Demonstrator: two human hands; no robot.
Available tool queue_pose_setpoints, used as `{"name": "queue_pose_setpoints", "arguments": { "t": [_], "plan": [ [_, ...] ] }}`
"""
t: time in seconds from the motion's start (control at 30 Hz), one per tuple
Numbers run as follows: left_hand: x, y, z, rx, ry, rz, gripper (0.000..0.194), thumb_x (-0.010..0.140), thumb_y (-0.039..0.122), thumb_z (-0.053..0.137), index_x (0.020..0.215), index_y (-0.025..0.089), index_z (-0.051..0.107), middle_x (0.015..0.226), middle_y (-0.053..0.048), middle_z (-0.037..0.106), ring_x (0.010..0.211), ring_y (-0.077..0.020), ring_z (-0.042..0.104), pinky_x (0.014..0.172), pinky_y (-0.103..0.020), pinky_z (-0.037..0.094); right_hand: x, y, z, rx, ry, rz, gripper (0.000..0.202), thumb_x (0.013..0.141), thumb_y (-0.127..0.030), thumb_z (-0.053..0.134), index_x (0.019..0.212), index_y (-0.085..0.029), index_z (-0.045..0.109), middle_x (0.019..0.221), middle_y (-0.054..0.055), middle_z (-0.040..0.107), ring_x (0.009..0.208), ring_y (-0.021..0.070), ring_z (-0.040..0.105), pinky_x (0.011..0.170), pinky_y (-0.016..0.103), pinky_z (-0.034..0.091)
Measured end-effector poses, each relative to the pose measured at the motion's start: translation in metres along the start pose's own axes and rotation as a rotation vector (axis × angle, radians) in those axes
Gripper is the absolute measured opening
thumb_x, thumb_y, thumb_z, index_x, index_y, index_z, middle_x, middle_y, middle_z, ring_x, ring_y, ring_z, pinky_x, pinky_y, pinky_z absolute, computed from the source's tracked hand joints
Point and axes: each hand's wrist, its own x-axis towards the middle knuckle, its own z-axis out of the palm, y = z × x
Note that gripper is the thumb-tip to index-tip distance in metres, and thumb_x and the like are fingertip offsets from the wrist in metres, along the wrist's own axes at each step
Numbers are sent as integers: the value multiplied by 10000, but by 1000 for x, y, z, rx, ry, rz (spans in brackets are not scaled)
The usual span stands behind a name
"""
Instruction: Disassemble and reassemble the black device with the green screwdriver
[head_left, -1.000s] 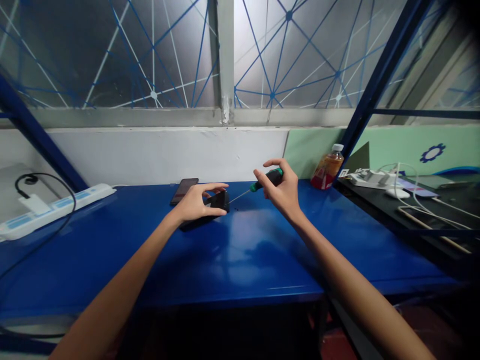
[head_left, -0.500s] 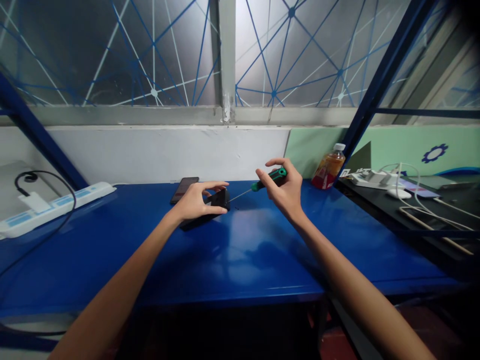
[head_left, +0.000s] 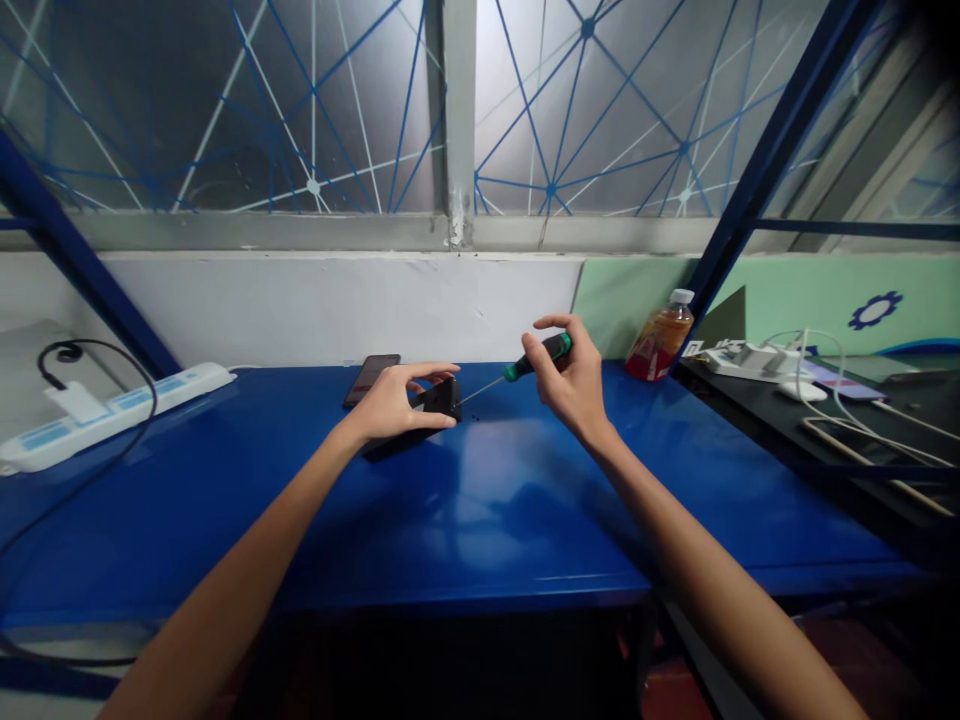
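Observation:
My left hand grips a flat black object, thumb on the near side and fingers on the far side. It is tilted, and its lower end reaches down to the blue table. The palm hides much of it, so its exact kind is unclear. In my right hand is a screwdriver with a green and black handle. Its thin metal shaft slants down to the left, the tip at the right end of the black object. A few tiny dark bits lie beside the tip.
A smartphone lies behind my left hand. A white power strip with a black cable sits at the left. A drink bottle stands at the back right, and white cables lie on the black surface beyond the blue frame.
The fingers of my right hand have shifted slightly around the screwdriver handle. My left hand and the black object keep their place; the whole view has drifted a little.

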Motion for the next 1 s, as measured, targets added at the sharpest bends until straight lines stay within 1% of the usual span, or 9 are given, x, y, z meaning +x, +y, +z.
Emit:
{"name": "queue_pose_setpoints", "arguments": {
  "t": [0.13,0.2,0.4,0.47,0.6,0.7,0.83,0.9,1.0],
  "plan": [
    [0,-2,0,7,-2,2,604,658,365,798,1230,260,633,1225,-80,659,1106,-279,602,880,-423,495,1,3,-1,118,-105,-28,266,903,-360,568,1123,-231,491,670,-68,539,387,58,467,403,205,371],
    [0,-1,0,7,-4,-3,606,657,369,800,1229,260,633,1217,-80,662,1103,-279,602,886,-429,491,1,3,1,107,-80,-30,279,884,-359,598,1111,-233,495,701,-57,552,401,58,472,403,205,369],
    [-1,1,0,3,-2,7,601,665,367,794,1234,267,628,1221,-79,660,1115,-280,597,890,-433,492,-2,-5,4,-54,75,-63,281,829,-433,679,954,-212,560,544,-70,496,435,83,457,435,211,369],
    [0,1,0,-1,-4,17,601,667,362,790,1238,271,625,1227,-78,656,1117,-281,596,890,-432,494,-2,-4,3,-37,54,-57,262,863,-443,633,959,-209,564,532,-72,483,427,83,454,435,210,372],
    [0,1,0,-1,-4,8,612,662,373,800,1240,267,627,1224,-78,659,1117,-284,598,892,-425,497,-2,3,1,104,-51,-30,250,913,-395,553,1094,-225,521,576,-77,507,394,82,470,416,211,385],
    [-1,2,0,-3,-3,0,618,658,374,805,1239,261,628,1229,-75,657,1112,-278,600,891,-415,496,-2,2,2,101,-24,-32,267,881,-368,603,1094,-231,517,614,-71,536,394,80,483,402,210,383],
    [-1,3,0,6,-3,0,614,663,363,798,1243,261,624,1229,-76,657,1116,-273,597,891,-416,491,-2,-3,3,-10,45,-32,279,824,-387,688,995,-212,554,550,-73,519,401,77,464,403,206,370],
    [-1,3,0,4,-3,4,607,664,361,793,1239,263,626,1228,-77,657,1116,-275,598,893,-420,489,-2,-3,3,-13,26,-30,278,832,-401,675,993,-210,553,548,-70,525,406,78,467,409,206,375],
    [-1,2,0,5,-3,-1,606,662,364,793,1235,259,629,1220,-84,661,1110,-281,603,895,-431,487,-1,1,2,74,-48,-27,268,881,-390,596,1077,-225,518,623,-64,561,405,74,489,417,208,397]
  ]
}}
